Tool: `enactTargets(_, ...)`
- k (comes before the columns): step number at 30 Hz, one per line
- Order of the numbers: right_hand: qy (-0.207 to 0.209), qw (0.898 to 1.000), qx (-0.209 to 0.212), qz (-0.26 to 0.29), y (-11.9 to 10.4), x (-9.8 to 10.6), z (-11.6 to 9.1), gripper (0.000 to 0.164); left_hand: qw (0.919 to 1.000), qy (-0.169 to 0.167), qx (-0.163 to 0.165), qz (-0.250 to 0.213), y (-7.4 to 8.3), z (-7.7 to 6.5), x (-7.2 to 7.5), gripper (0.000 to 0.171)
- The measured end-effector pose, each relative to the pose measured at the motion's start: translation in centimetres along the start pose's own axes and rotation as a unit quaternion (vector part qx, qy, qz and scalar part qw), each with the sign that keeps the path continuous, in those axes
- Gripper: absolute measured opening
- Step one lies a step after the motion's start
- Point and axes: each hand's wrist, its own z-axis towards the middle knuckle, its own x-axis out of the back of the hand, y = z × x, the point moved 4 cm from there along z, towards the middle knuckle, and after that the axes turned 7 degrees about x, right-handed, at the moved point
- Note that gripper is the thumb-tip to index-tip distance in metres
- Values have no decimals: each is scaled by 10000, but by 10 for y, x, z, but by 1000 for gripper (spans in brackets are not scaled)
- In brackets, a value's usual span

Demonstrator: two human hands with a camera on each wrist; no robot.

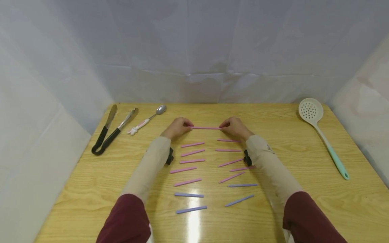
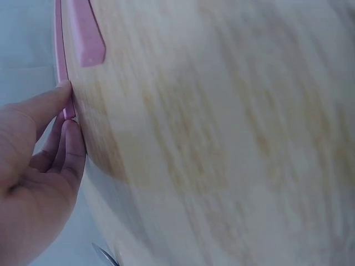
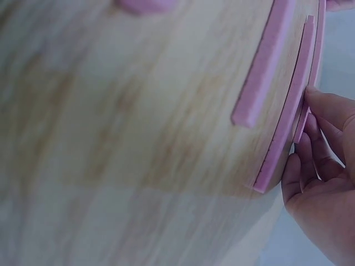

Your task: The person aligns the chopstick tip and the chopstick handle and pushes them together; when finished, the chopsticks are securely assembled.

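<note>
A thin pink stick [image 1: 206, 128] lies level between both hands towards the back of the table. My left hand [image 1: 178, 127] pinches its left end between thumb and fingertips, as the left wrist view also shows. At the other end, my right hand [image 1: 235, 127] pinches the stick with thumb and fingers. Nearer to me, several pink sticks [image 1: 192, 153] lie in a loose column on the left. A second column of pink sticks [image 1: 227, 150] is on the right, partly behind my right wrist. Blue sticks [image 1: 190, 209] lie at the front of both columns.
Black-handled tongs [image 1: 104, 141] lie spread at the far left. Beside them is a spoon [image 1: 147, 120] with a pink-and-white rabbit handle. A pale skimmer [image 1: 322, 130] with a mint-green handle lies on the right. White sheeting [image 1: 206, 50] hangs behind the wooden table [image 1: 82, 192].
</note>
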Motion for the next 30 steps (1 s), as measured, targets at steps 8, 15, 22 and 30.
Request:
enactTargets(8, 23, 10000, 55, -44, 0, 0, 0, 21, 10000, 20, 39, -32, -3, 1, -1, 26)
enactTargets(15, 122, 9999, -44, 39, 1, 1, -2, 25, 9997, 79, -3, -249, -1, -3, 0, 28)
enactTargets(22, 410, 9988, 185, 188, -1, 8, -8, 27, 9988, 246, -239, -343, 5, -12, 4, 28)
enactTargets(30, 454, 9975, 487, 232, -7, 19, -24, 26, 9978, 199, -557, -307, 13, -29, 6, 28)
